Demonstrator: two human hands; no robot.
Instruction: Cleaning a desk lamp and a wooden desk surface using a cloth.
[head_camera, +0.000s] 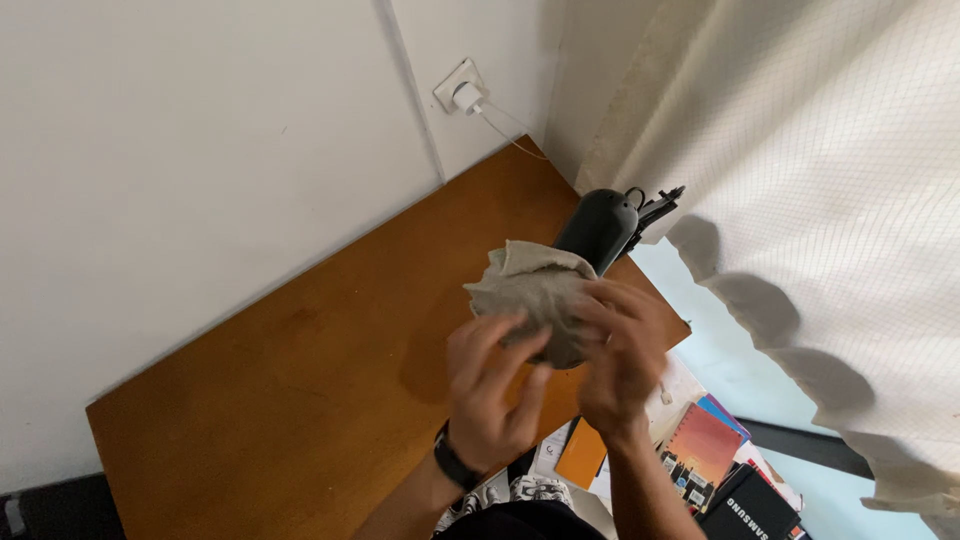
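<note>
Above the wooden desk (300, 370), near its far corner, I hold a grey cloth (530, 295) wrapped over the head of a dark desk lamp (598, 228); my left hand (492, 385) grips the cloth from below, fingers curled on it; my right hand (625, 360) presses it from the side, fingers closed against it; books (700, 450) lie on the floor below.

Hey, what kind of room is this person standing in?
Probably a home study or bedroom corner. A bare brown wooden desk stands against a white wall with a charger in a socket, a pale mesh curtain hangs beside it, and notebooks lie stacked below.
</note>
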